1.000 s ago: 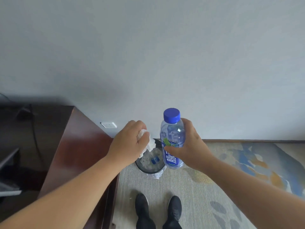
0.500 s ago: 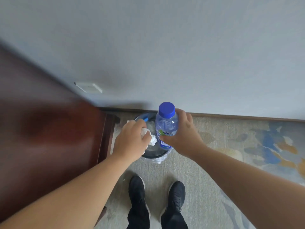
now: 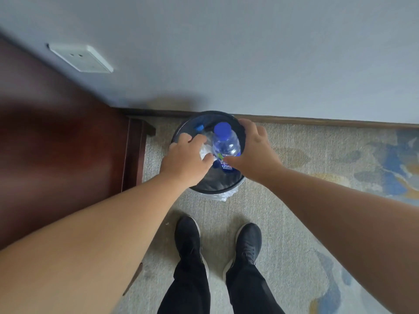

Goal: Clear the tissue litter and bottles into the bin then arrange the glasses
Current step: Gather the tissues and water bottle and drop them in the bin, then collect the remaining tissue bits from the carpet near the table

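Observation:
A round black bin (image 3: 217, 189) with a clear liner stands on the carpet against the wall. Directly over its mouth my right hand (image 3: 254, 152) grips a clear plastic bottle (image 3: 225, 146) with a blue cap and blue label, held upright. My left hand (image 3: 186, 160) is beside it, also over the bin, clutching crumpled white tissue (image 3: 205, 151). Inside the bin another blue cap (image 3: 200, 127) shows at the back. No glasses are in view.
A dark red wooden desk (image 3: 56, 141) fills the left side, its leg close to the bin. A white wall socket (image 3: 81, 58) sits above it. My two black shoes (image 3: 217, 243) stand on the patterned carpet just in front of the bin.
My head has tilted down and both hands have lowered from above the bin to its mouth, still holding the tissue and the bottle.

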